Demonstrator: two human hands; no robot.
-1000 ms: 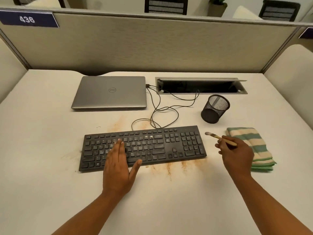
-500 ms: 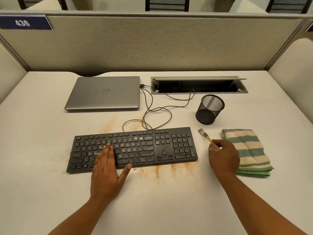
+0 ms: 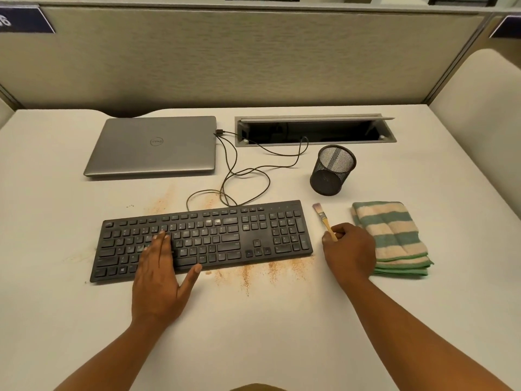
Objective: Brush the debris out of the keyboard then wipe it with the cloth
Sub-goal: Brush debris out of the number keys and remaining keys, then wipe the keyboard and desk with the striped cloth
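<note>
Plainly, the next move turned on the cloth (image 3: 392,238). It lay folded just to the outer side of my right hand (image 3: 349,251), its long axis running away from me, roughly parallel to the forearm. The hand overlapped its near-left edge in the view, so I could not tell whether they touched. The right hand was by far the nearer one. The left hand (image 3: 159,273) sat well off on the far side of the keyboard (image 3: 242,235).

The right hand's fingers were curled round the handle of the brush (image 3: 324,220). Its bristles pointed forward and a little inward from the knuckles, in the gap between the keyboard's right end and the cloth. Whether the bristle tip rested on the desk (image 3: 282,334) I could not make out. The left hand lay flat with straight fingers on the keyboard's left half, thumb spread along its near edge, holding nothing.

Orange debris (image 3: 262,270) was strewn on the desk along the keyboard's near edge, inward of the right hand. I judged the brushing about finished and the brush due to be let go before the reach sideways.

Against a second earlier, the brush had swung round. Then it lay almost crosswise with its bristles aimed at the keyboard; now it ran away from me. The left hand had kept its place on the keys.
</note>
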